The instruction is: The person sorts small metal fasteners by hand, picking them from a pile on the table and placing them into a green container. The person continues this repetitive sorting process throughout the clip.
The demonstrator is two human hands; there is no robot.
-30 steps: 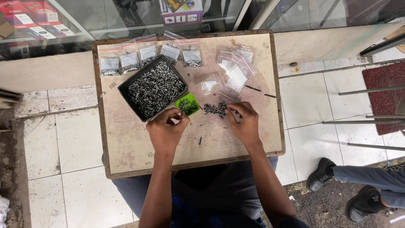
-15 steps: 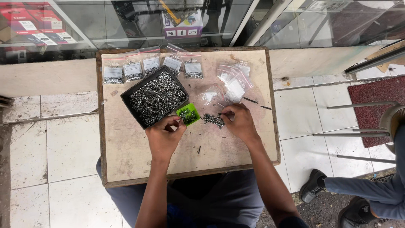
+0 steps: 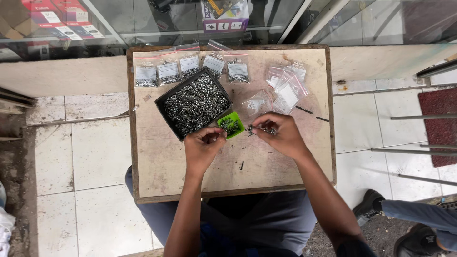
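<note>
My left hand (image 3: 202, 148) is curled shut on a few small screws, just below a black tray (image 3: 195, 103) heaped with silver screws. A small green dish (image 3: 231, 124) with several screws sits between my hands. My right hand (image 3: 277, 133) rests on a loose pile of screws (image 3: 261, 129) on the wooden board (image 3: 157, 162), fingertips pinching at them. Empty clear zip bags (image 3: 285, 88) lie beyond my right hand. Filled small bags of screws (image 3: 190, 66) line the board's far edge.
Two dark screws (image 3: 309, 113) lie right of the bags, one more (image 3: 242, 165) near me. Another person's shoes and legs (image 3: 409, 223) are at the lower right. A glass display case (image 3: 143, 19) stands behind the board, and a red mat (image 3: 440, 123) lies at right.
My view has shifted slightly. My right hand has stayed over the screw pile, and my left hand has curled tighter near the green dish.
</note>
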